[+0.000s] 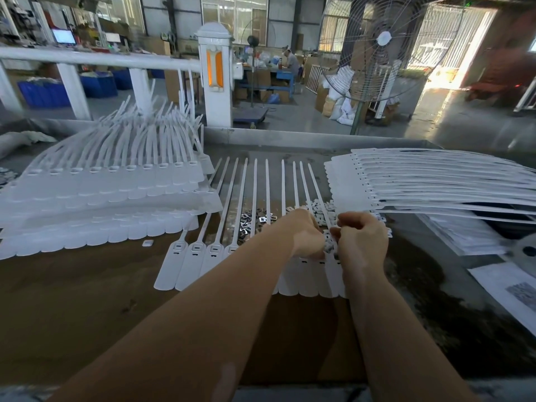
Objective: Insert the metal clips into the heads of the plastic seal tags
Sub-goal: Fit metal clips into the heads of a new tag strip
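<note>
Both hands (pixel 330 237) meet over the tag row (pixel 203 256).

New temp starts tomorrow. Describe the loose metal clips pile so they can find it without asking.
Start at the flat row of white seal tags lying side by side in the middle of the brown table. Follow their thin straps away from you: the metal clips lie scattered between the straps, just left of the left hand. They are small, dark and shiny, unlike the white plastic pieces heaped to their right.
</note>
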The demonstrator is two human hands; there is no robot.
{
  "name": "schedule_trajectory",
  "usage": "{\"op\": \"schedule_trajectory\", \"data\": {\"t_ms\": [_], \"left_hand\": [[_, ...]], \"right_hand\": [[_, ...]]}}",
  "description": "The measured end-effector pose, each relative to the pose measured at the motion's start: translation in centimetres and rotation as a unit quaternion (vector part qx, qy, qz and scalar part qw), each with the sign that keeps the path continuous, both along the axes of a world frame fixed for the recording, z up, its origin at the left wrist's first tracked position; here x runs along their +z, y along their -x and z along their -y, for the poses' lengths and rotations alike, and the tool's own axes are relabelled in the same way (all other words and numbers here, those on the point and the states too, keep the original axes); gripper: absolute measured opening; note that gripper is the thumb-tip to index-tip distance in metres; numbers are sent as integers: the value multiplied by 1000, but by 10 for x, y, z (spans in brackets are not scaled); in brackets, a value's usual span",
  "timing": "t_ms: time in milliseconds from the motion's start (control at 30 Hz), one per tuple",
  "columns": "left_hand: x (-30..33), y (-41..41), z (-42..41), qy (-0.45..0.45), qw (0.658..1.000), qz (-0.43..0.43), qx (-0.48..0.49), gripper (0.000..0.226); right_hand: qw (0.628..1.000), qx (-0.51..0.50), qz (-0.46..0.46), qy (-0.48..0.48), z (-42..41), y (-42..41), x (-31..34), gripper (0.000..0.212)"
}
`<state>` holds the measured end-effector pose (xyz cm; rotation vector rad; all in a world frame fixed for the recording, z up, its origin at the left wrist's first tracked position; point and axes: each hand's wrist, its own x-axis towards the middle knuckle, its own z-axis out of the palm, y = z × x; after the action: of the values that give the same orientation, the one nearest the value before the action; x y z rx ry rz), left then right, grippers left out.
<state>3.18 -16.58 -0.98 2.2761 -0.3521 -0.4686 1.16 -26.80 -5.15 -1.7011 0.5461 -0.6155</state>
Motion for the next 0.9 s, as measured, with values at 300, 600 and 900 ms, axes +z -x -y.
{"op": "schedule_trajectory", "data": {"t_ms": [300,600,900], "left_hand": [[-3,-3,-13,46,998,-51,0,25],[-9,3,-8,5,1000,-3,17,19],[-13,3,-6,-9,1000,16,14,19]], "right_hand": [[1000,-1,3,-15,2,-2,-1,39],[1000,-3,5,-19,2,-3,-3,37],[1000,-4,8,-27,2,-2,-3,37]]}}
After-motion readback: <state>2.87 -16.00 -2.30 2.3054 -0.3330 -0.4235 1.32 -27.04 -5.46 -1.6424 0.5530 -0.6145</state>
